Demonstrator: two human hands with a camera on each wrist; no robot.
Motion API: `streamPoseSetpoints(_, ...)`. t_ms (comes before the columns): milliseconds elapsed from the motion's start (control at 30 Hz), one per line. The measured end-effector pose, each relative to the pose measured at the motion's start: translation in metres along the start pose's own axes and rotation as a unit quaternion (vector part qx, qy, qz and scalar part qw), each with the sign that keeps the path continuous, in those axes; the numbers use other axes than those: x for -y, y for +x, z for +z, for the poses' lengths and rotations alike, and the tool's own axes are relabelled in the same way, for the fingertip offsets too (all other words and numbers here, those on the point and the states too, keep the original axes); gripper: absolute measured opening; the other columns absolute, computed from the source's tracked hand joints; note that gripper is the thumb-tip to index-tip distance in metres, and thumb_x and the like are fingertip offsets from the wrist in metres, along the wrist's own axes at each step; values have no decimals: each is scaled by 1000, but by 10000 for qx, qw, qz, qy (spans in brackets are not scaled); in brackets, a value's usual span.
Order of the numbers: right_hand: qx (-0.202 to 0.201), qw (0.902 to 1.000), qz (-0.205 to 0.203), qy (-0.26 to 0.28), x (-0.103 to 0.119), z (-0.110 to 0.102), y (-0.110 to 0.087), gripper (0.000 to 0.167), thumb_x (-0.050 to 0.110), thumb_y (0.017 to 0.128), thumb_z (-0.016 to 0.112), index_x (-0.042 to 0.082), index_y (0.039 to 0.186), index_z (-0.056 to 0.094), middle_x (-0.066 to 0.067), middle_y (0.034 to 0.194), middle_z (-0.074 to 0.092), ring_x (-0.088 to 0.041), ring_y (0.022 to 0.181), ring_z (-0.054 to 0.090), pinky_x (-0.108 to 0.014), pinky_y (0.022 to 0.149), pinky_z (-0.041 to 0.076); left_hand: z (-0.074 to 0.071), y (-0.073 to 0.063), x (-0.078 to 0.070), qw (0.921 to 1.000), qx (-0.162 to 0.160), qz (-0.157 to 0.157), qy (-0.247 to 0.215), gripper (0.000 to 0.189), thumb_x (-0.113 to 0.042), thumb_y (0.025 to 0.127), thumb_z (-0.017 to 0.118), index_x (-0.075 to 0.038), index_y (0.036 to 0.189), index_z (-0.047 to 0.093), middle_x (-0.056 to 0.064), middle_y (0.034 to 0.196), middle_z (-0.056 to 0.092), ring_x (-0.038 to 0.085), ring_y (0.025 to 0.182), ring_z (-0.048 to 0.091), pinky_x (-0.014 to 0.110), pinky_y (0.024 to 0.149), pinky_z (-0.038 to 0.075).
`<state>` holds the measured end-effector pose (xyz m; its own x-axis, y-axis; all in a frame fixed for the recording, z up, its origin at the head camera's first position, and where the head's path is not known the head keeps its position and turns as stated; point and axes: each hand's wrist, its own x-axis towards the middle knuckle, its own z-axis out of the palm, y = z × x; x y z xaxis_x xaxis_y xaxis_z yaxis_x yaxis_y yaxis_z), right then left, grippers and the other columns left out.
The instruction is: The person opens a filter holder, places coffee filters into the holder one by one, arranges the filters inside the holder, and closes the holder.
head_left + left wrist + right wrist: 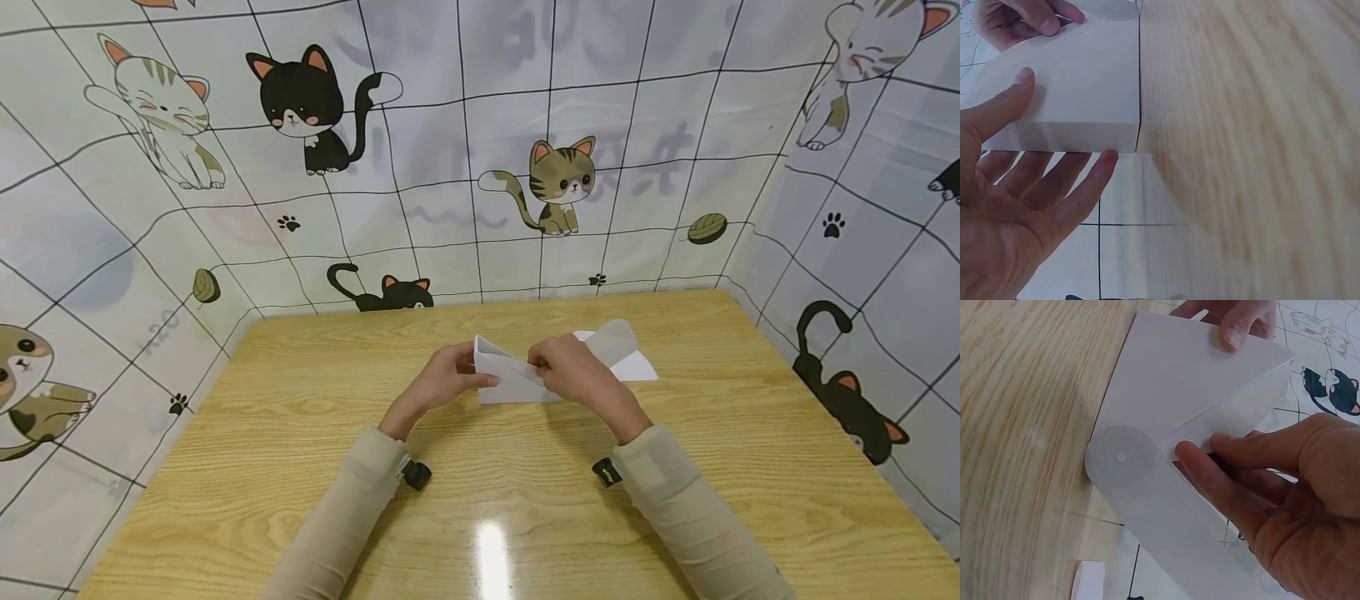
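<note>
From my end, I see a white holder [513, 387] standing on the wood-grained table [300, 392], in front of the person. Its broad face is finely ribbed and its top edge slants; the narrow end looks smooth. The top gapes, but I can't make out any contents. The left hand [446, 379] clamps the narrow end, thumb on the broad face, fingers spread behind. The right hand [573, 367] pinches the slanted edge between thumb and forefinger. At the lower corner, a translucent strip [1160, 519] overlaps with its rounded end, marked by a small white dot [1120, 457].
</note>
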<state>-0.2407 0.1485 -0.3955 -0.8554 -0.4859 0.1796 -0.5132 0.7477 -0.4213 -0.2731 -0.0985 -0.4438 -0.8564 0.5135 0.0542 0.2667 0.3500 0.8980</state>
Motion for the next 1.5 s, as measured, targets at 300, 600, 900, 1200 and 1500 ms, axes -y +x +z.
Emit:
streamPoseSetpoints(300, 136, 9999, -28, 66, 1, 2, 0, 25, -11, 90, 61, 7, 81, 75, -3, 71, 67, -11, 58, 41, -24, 56, 33, 0, 0, -1, 10000, -30, 8, 29, 39, -18, 92, 80, -12, 128, 68, 10, 121, 74, 23, 105, 75, 37, 88, 61)
streamPoseSetpoints(600, 377, 9992, 54, -75, 0, 3, 0, 16, -4, 93, 66, 7, 88, 77, -3, 72, 69, -12, 59, 48, -26, 59, 38, 0, 0, 0, 10000, -3, 22, 28, 38, -18, 92, 81, -13, 128, 69, 10, 121, 74, 22, 104, 75, 35, 87, 61)
streamPoseSetpoints(900, 626, 9979, 125, -91, 3, -1, -1, 15, -6, 90, 67, 4, 95, 76, -5, 78, 70, -15, 65, 55, -26, 59, 41, -1, 0, 0, 10000, 15, 72, 28, 38, -19, 92, 80, -13, 128, 68, 10, 121, 74, 23, 104, 75, 39, 88, 62)
streamPoseSetpoints(1200, 796, 9966, 187, -44, 10, -17, -7, 27, -9, 91, 62, 1, 114, 73, -19, 110, 77, -33, 101, 73, -43, 83, 61, 0, 0, 1, 10000, 25, 60, -3, 39, -20, 93, 80, -13, 129, 68, 10, 122, 74, 23, 104, 75, 38, 87, 62)
streamPoseSetpoints(1500, 312, 9991, 279, -48, 10, -41, -14, 19, 0, 96, 66, 3, 114, 72, -13, 105, 77, -30, 99, 72, -45, 85, 59, -1, 0, 0, 10000, 43, 71, -26, 39, -20, 92, 81, -13, 128, 69, 10, 123, 74, 23, 104, 76, 38, 87, 62)
